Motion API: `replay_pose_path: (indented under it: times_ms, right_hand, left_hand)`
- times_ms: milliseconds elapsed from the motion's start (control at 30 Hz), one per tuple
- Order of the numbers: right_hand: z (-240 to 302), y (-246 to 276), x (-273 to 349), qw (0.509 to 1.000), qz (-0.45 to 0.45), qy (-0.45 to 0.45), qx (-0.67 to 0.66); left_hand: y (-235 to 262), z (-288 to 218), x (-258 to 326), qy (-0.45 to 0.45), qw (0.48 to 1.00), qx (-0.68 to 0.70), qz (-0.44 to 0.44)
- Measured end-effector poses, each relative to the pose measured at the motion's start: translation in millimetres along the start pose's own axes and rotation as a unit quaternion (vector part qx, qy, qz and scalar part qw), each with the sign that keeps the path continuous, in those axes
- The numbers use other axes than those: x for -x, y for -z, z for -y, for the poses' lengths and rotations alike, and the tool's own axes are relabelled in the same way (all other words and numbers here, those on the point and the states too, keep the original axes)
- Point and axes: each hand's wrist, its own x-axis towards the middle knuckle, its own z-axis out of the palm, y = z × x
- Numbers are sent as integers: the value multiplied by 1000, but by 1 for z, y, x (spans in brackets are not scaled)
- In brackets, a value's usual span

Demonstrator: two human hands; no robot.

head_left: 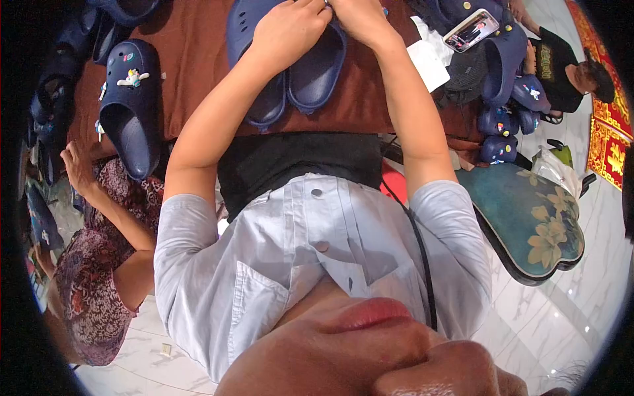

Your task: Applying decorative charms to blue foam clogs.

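Both arms reach forward, elbows out wide, forearms bare. Left forearm [224,109] slants inward to the top edge; right forearm [413,99] stands steeper, leaning in from the other side. Left hand [294,28] back-up, fingers curled toward the right hand [360,18] — the two very near each other. Right hand partly cut off by the frame — grip unreadable on both sides.

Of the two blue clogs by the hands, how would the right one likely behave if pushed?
The right clog looks like thick moulded foam, so it is probably light and springy. Lying low and broad, it would likely slide rather than roll or tip. The brown cloth beneath looks soft and might drag.
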Motion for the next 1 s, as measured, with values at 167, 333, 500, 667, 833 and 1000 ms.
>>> replay_pose_path:
  times_ms: [167, 333, 500, 667, 833, 1000]
  right_hand:
    - [-3, -1, -12, 999, 34, -23, 29]
    - [12, 19, -6, 989, 26, -125, -79]
    - [-4, -5, 14, 979, -94, -71, -168]
    - [7, -4, 34, 954, -190, -115, -202]
    - [17, 6, 29, 942, -188, -137, -240]
    - [4, -1, 27, 966, -187, -97, -151]
  left_hand:
    - [2, 3, -6, 9, 999, 5, 36]
    - [-3, 0, 1, 7, 1000, 21, -4]
    - [-2, 4, 1, -18, 998, 1, -61]
    - [0, 0, 4, 6, 1000, 22, -11]
    - [2, 0, 4, 2, 1000, 23, -5]
    - [3, -1, 1, 10, 999, 25, 34]
